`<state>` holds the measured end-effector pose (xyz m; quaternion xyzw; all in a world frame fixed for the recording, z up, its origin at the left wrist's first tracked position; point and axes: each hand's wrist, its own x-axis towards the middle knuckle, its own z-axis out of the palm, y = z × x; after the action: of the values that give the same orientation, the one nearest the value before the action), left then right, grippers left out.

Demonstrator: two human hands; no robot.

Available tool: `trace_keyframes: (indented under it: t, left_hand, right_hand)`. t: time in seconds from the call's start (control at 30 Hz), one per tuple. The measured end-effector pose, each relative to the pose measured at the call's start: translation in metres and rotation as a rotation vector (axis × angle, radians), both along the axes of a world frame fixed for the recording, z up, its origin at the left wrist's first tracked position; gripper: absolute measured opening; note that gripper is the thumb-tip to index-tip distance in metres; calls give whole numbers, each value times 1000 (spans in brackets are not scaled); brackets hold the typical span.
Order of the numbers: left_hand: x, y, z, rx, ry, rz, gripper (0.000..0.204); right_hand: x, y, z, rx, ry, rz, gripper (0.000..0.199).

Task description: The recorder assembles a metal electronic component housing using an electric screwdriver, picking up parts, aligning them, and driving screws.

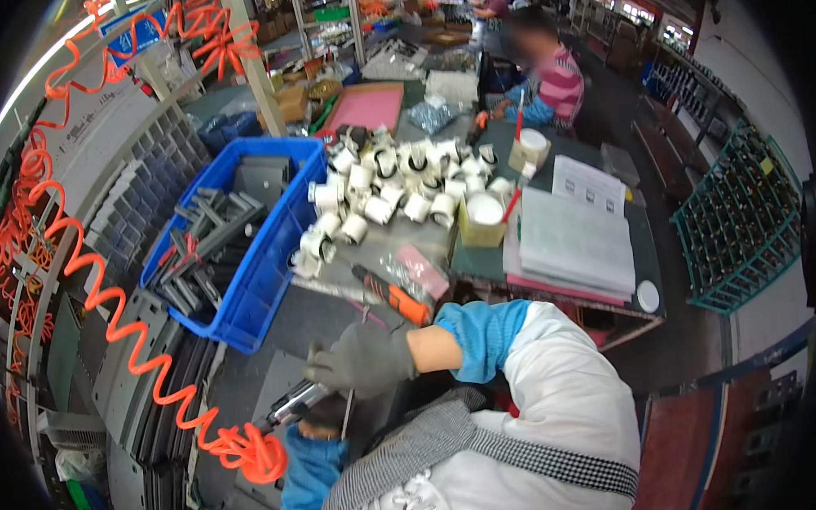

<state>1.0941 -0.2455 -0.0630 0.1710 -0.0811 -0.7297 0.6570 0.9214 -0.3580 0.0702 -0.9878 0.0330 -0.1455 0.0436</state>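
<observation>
Low in the frame, just left of centre, we see our right hand (362, 360) in a grey glove, closed over the body of a metal air tool (292, 405) whose orange coiled hose (137, 350) loops away up the left side of the picture. Our left hand (322, 418) sits directly beneath it, mostly hidden by the right hand and a blue sleeve cover, so we cannot tell whether it is open or gripping anything. The tool lies at the lower centre-left, its nose pointing toward the grey metal plate (282, 376) on the table (293, 322) in front of us. We judge the step in hand to be driving or fastening on that plate, with the tool gripped and brought to the work. The next move seems to call for setting the tip squarely on its spot and keeping the plate steady, while the hose hangs clear. Above the hands an orange-handled tool (391, 294) rests on the table edge, and to the left of centre a blue bin (264, 260) holds grey metal brackets. White caster wheels (397, 188) are heaped in the upper middle, with a stack of papers (576, 242) to the right. A co-worker in a striped shirt (559, 83) works at the upper right.
</observation>
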Motion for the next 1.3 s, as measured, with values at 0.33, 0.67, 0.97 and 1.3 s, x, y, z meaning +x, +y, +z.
trace_keyframes:
  t: [0.33,0.67,0.97,1.3]
  left_hand:
    - [-65,-12,111,-238,-927,-504,56]
    - [-80,-63,71,274,-492,-971,38]
    - [-7,-40,44,406,-103,-618,45]
    - [38,29,-3,207,159,-319,55]
  right_hand:
    - [-132,32,-3,214,-275,-414,47]
    - [-186,-3,-107,184,-153,-392,26]
    - [-184,-61,-134,473,-123,-526,18]
    - [30,-137,-176,541,62,-893,31]
